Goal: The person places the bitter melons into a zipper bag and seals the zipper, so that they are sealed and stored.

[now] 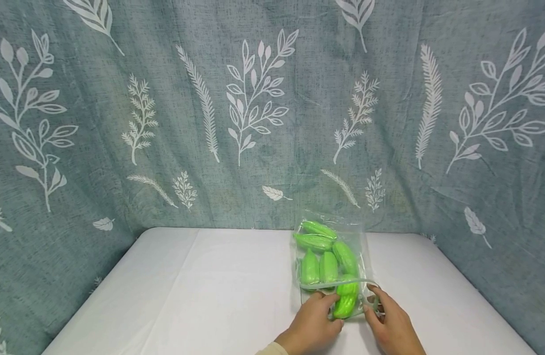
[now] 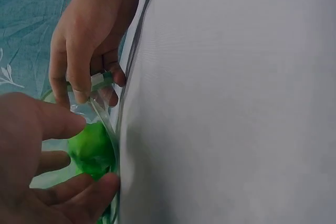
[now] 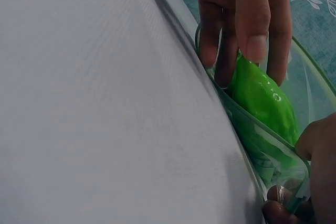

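Note:
A clear zip bag (image 1: 299, 266) with a pale green sealing strip lies with its mouth toward me. Part of a bright green, shiny bitter melon (image 1: 345, 306) sticks out at the mouth. The left hand (image 1: 314, 323) holds its near end, thumb and fingers on either side of it. At the bag's right corner, the right hand (image 1: 391, 323) pinches the edge beside the strip. In the left wrist view the small slider (image 2: 100, 81) shows at the right hand's fingers. Several other green melons (image 1: 328, 266) lie inside the bag.
The bag rests on a table covered by a white cloth (image 1: 210, 291). Behind and at both sides hangs a blue-green curtain (image 1: 308, 123) with white leaf prints. The table's far edge runs just behind the bag's top.

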The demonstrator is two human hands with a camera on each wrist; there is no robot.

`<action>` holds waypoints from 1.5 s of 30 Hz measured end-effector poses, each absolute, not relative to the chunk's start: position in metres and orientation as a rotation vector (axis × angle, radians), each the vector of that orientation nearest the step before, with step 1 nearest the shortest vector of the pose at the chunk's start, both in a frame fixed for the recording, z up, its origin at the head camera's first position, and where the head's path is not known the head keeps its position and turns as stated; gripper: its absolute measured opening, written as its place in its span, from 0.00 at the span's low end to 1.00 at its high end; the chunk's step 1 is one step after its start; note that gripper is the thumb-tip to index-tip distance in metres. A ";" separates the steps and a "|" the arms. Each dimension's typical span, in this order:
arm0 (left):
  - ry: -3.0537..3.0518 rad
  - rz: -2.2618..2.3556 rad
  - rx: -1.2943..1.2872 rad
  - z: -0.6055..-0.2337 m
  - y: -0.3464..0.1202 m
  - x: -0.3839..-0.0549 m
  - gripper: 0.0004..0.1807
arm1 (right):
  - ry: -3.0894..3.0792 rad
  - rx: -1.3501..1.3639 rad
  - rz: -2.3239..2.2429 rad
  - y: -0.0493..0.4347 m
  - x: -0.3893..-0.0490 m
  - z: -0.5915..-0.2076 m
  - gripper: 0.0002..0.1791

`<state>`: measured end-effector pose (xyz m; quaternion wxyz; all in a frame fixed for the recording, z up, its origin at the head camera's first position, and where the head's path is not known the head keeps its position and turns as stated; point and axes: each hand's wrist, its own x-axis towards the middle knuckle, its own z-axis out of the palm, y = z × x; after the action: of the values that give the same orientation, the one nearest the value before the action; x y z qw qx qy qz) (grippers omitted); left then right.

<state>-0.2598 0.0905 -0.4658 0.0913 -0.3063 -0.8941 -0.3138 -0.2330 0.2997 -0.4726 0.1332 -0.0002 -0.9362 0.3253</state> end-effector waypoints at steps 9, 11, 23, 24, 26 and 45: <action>-2.502 -0.482 -1.192 -0.454 0.078 -0.244 0.25 | -2.700 0.012 0.957 0.301 -0.234 -0.473 0.28; -2.461 -0.363 -1.250 -0.452 0.078 -0.242 0.25 | -2.704 0.010 0.962 0.301 -0.233 -0.473 0.28; -2.331 -0.025 -1.403 -0.455 0.087 -0.239 0.26 | -2.678 0.034 0.950 0.300 -0.233 -0.475 0.28; -2.337 -0.025 -1.405 -0.456 0.088 -0.240 0.26 | -2.673 0.038 0.944 0.300 -0.232 -0.475 0.27; -2.348 -0.023 -1.402 -0.456 0.089 -0.240 0.26 | -2.668 0.042 0.944 0.299 -0.232 -0.475 0.27; -2.383 -0.056 -1.394 -0.455 0.099 -0.245 0.22 | -2.637 0.065 0.930 0.297 -0.230 -0.475 0.27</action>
<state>-0.2452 0.0985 -0.4553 0.1892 -0.4957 -0.8474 -0.0200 -0.2300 0.2974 -0.4753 0.1717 0.0229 -0.9288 0.3275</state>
